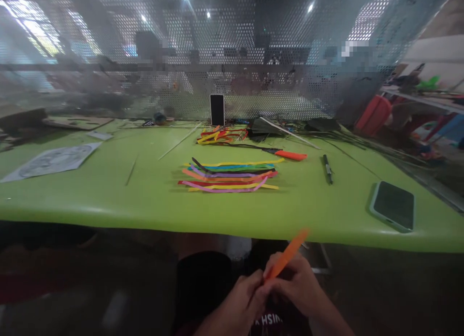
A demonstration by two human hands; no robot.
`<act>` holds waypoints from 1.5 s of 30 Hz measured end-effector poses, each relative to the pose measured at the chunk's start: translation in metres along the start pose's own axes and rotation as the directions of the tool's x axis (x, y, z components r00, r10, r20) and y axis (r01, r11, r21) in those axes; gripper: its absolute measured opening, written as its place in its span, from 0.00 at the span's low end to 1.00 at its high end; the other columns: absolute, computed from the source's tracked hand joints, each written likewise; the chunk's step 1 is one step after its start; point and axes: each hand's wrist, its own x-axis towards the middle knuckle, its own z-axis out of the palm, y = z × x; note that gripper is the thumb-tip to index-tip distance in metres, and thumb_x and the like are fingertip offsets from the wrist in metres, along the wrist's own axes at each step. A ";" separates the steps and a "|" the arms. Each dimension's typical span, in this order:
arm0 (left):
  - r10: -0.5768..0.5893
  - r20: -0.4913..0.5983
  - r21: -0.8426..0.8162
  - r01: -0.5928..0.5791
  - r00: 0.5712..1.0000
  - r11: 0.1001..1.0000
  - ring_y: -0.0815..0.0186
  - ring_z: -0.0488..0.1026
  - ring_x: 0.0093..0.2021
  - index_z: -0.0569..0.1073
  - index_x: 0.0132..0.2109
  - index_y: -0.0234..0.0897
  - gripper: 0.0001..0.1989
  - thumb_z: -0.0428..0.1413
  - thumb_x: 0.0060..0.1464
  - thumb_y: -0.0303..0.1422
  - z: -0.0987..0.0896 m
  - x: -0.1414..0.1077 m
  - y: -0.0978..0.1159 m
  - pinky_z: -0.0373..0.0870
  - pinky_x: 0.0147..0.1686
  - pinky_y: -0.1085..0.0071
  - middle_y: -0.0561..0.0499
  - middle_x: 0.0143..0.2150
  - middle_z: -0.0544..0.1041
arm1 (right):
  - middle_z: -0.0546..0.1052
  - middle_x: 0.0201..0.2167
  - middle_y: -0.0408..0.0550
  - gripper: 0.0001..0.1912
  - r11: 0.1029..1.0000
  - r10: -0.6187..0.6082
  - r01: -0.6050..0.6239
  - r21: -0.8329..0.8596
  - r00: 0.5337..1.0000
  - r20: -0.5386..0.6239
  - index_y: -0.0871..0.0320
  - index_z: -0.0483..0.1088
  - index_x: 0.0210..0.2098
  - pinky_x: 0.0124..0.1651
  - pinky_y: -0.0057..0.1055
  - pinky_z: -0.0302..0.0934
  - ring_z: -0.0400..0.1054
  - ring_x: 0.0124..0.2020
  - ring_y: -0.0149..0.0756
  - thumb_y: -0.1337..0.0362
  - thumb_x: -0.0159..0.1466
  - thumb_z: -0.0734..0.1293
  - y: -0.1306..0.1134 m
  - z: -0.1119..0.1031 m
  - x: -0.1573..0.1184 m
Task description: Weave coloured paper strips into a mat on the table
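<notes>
Orange strip (288, 255) pinched between left hand (250, 293) and right hand (295, 280); its tip beyond both

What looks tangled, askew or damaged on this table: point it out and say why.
The red and yellow strips at the back lie in a loose tangle, unlike the neater row in front. In that row, the black strip's left end bends up across its neighbours. I see no spill or clear damage.
</notes>
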 end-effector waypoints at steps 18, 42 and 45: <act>-0.034 -0.018 0.043 0.035 0.999 0.998 0.62 0.72 0.38 0.76 0.48 0.36 0.32 0.38 0.70 0.56 -0.010 -0.001 -0.003 0.70 0.44 0.66 0.46 0.36 0.76 | 0.69 0.19 0.36 0.18 0.991 0.040 -0.042 0.129 0.999 0.018 0.57 0.72 0.28 0.15 0.20 0.52 0.59 0.13 0.22 0.56 0.50 0.81 0.016 0.014 0.014; -0.081 0.136 -0.422 0.132 0.987 0.897 0.71 0.56 0.27 0.70 0.39 0.37 0.21 0.50 0.65 0.52 -0.009 -0.007 -0.017 0.56 0.29 0.74 0.56 0.29 0.62 | 0.69 0.21 0.37 0.17 0.999 -0.051 0.051 0.018 0.999 -0.020 0.59 0.73 0.27 0.17 0.20 0.51 0.60 0.15 0.21 0.58 0.51 0.81 -0.010 -0.006 0.012; -0.096 0.149 -0.467 0.156 0.984 0.870 0.71 0.56 0.27 0.72 0.42 0.37 0.23 0.52 0.63 0.55 -0.006 -0.006 -0.014 0.56 0.29 0.74 0.56 0.28 0.62 | 0.70 0.23 0.37 0.16 0.998 -0.046 0.045 0.033 0.999 0.028 0.59 0.74 0.28 0.19 0.19 0.54 0.61 0.16 0.21 0.60 0.50 0.82 -0.005 -0.002 0.012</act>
